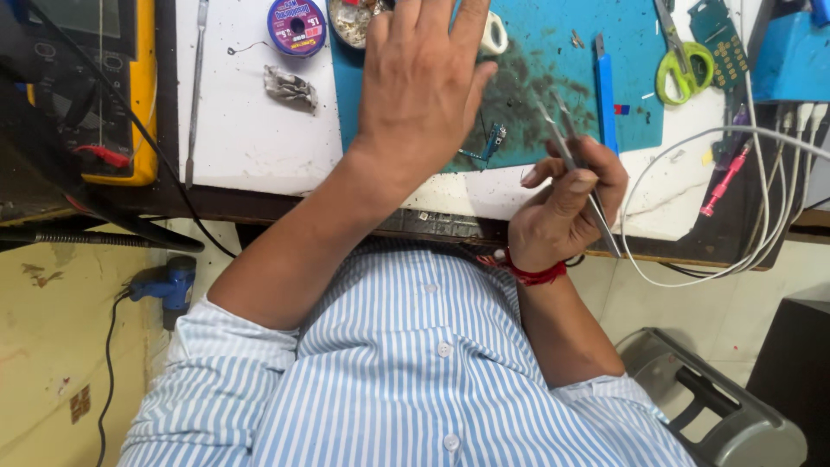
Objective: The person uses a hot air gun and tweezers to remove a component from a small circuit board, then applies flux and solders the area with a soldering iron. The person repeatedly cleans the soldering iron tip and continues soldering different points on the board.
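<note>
A white workbench (251,130) carries a stained teal work mat (553,95). Nearest, the right hand (566,207) pinches metal tweezers (575,169) between thumb and fingers, tips over the mat beside a small blue circuit part (495,140). Farther, the left hand (424,82) hovers flat, fingers spread, holding nothing, short of a solder spool (296,26).

One head-worn camera looks steeply down from close above the person's chest, facing the bench edge (259,186) just beyond the fingers (450,26); no second view shares it.
</note>
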